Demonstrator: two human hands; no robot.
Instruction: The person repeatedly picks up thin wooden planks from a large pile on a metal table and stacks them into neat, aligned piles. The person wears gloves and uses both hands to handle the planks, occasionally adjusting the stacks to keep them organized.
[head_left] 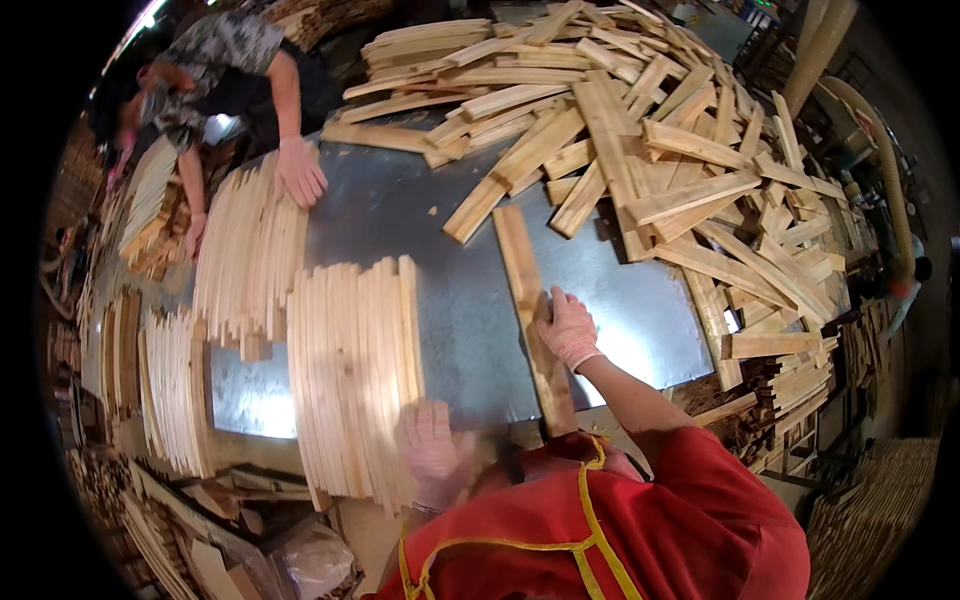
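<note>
Planks (pixel 695 197) lie heaped beyond the right fingers (pixel 558 297).

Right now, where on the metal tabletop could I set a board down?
Bare tabletop lies between the nearest slat stack and the lone board at the right hand. Another patch spans from that board to the loose plank pile, partly under the right forearm. That pile crowds the far right; slat stacks crowd the left.

On our worktop's (pixel 455 330) near edge we see a stack (pixel 350 370), rightward (apart) a plank (pixel 522 270); a heap (pixel 690 190) fills the far right corner.
</note>
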